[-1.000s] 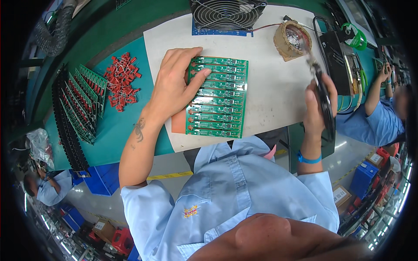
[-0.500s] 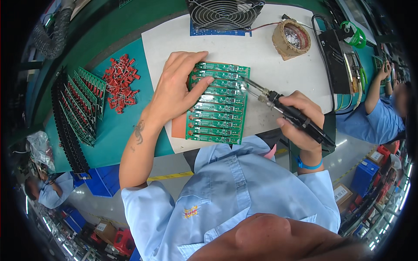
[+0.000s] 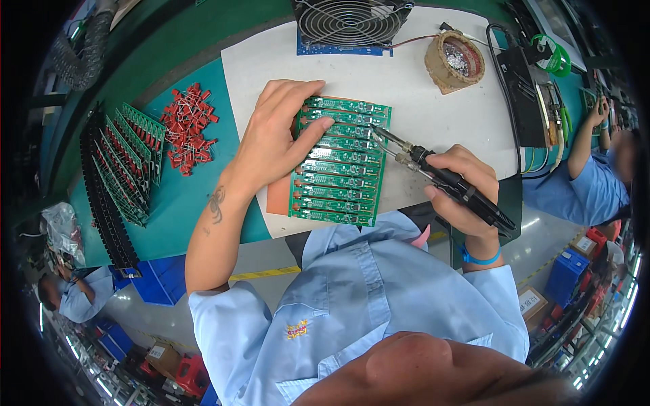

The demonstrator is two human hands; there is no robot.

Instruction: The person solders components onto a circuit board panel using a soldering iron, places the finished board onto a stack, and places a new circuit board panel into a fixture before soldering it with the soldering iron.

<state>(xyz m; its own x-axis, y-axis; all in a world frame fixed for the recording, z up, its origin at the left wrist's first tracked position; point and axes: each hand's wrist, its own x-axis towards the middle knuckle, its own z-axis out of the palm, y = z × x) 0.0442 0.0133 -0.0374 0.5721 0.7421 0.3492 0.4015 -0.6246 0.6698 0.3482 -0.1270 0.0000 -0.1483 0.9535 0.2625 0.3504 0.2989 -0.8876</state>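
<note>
A green circuit board panel (image 3: 338,169), made up of several strips with small parts, lies on the white sheet over a flat orange-brown piece (image 3: 278,197). My left hand (image 3: 281,128) grips its upper left side, the thumb lying over the strips and the fingers around the far corner. In my right hand (image 3: 467,186) is a pair of black-handled soldering tweezers (image 3: 450,179), closed in by thumb and fingers. Their two metal tips reach the right part of the panel, near the upper strips; whether they touch it I cannot tell.
Left of the sheet lie a pile of red components (image 3: 189,128) with wire leads and a black rack (image 3: 108,196) of upright boards (image 3: 139,142). A fan (image 3: 352,24) stands at the back, a round solder-filled pot (image 3: 455,61) back right. Beyond are a black station (image 3: 521,95) and a co-worker (image 3: 575,176).
The tweezers have moved slightly left, bringing their tips further in over the panel's right part. My left hand stays on the panel, which has barely shifted.
</note>
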